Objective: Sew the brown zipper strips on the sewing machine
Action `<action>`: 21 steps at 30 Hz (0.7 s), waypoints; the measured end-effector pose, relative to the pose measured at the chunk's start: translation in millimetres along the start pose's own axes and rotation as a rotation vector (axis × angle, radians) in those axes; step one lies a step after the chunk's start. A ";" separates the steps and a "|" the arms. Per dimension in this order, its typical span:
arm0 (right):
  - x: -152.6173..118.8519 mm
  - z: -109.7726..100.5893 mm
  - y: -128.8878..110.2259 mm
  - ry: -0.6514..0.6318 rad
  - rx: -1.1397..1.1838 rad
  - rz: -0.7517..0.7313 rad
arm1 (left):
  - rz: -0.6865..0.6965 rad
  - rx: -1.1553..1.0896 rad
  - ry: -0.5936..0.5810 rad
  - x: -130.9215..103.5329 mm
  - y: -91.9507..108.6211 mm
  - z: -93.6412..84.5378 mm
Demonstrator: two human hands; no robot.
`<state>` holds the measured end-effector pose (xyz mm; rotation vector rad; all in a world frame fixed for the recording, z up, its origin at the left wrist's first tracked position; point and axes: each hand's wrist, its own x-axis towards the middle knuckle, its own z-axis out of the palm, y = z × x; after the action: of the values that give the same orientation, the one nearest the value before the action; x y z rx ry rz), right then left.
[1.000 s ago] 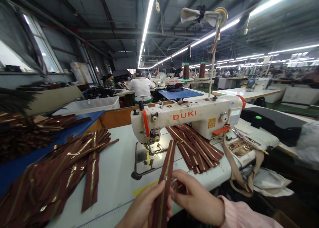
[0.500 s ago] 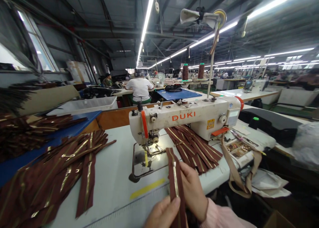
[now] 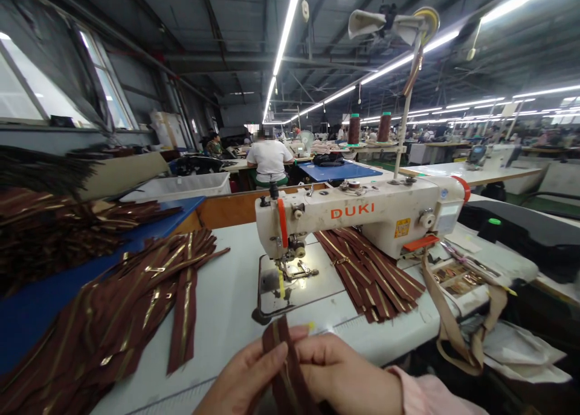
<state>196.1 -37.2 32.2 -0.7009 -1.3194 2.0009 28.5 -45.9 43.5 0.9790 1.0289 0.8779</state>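
A brown zipper with metallic gold teeth is bent over at its top, close to the front edge of the sewing table. My left hand pinches it, thumb lying across the tape. On the other side my right hand is closed on the zipper's right edge, its fingertips partly hidden behind the tape. Beyond both hands stands a white sewing machine, its presser foot over a shiny metal plate. The zipper's lower end runs out of view.
Brown zippers lie in a heap on the left and in a fanned bundle under the machine arm. At right sit a parts tray and a hanging beige strap. A person in a white shirt sits ahead.
Both hands have drawn the zipper down and away from the machine plate. Its top end, flat before, is now bent over. The camera view has swung slightly left.
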 end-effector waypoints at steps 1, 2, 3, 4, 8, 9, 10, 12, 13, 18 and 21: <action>5.3 2.4 2.0 0.015 0.015 0.004 | 0.011 0.020 0.051 1.2 3.9 -5.2; 10.6 3.8 4.6 0.036 0.039 0.008 | 0.020 0.038 0.097 3.2 7.3 -11.0; 15.6 4.3 7.6 0.053 0.069 0.020 | 0.026 0.051 0.134 6.0 10.3 -17.3; 19.9 4.2 10.9 0.060 0.090 0.037 | 0.033 0.058 0.166 9.5 13.1 -24.1; 30.6 -1.2 22.3 0.079 0.014 0.099 | 0.076 0.143 0.272 30.3 24.4 -49.2; 32.7 -3.8 24.1 0.098 -0.031 0.100 | 0.084 0.193 0.283 37.4 26.9 -53.7; 35.0 -6.9 25.2 0.118 -0.088 0.089 | 0.092 0.253 0.283 45.3 29.0 -57.2; 40.4 -14.2 25.2 0.168 -0.250 0.021 | 0.110 0.368 0.269 63.7 31.8 -62.0; 43.8 -18.1 24.2 0.199 -0.361 -0.027 | 0.120 0.408 0.264 74.1 32.5 -63.7; 68.0 -36.4 13.6 0.384 -0.962 -0.133 | 0.197 0.534 0.302 130.6 35.5 -72.8; 83.7 -45.3 9.1 0.447 -1.151 -0.138 | 0.296 0.653 0.376 153.9 40.2 -79.2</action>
<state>171.8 49.5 0.3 -1.3867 -2.0720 0.7329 -9.0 126.5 22.8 1.5807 1.5722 1.0140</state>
